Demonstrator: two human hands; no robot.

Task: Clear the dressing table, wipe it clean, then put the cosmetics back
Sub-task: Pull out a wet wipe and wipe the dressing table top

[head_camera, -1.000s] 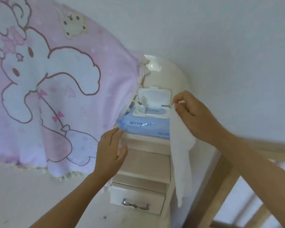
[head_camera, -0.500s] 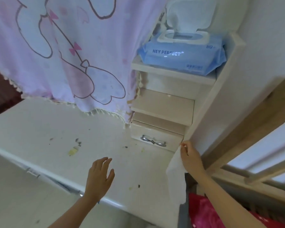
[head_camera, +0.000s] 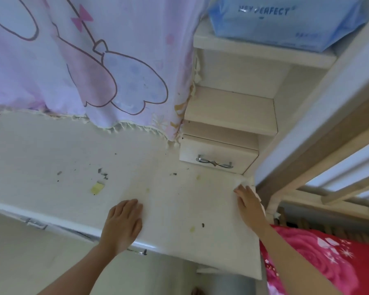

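The cream dressing table top (head_camera: 51, 150) is bare of cosmetics and spotted with dark crumbs and yellow stains (head_camera: 97, 188). My left hand (head_camera: 124, 222) rests flat on the top near its front edge, fingers straight. My right hand (head_camera: 250, 206) presses a white wet wipe (head_camera: 246, 183) onto the table's right rear corner; most of the wipe is hidden under the hand. A blue wet wipe pack (head_camera: 285, 20) lies on the upper shelf at the top right.
A pink cartoon cloth (head_camera: 94, 60) hangs over the back of the table. Small shelves and a drawer with a metal handle (head_camera: 214, 162) stand at the right rear. A wooden bed frame (head_camera: 328, 145) and a red floral blanket (head_camera: 320, 262) lie to the right.
My view has dropped from the shelf to the table top. My right hand brought the wipe down from hanging onto the right corner. My left hand lowered flat onto the table.
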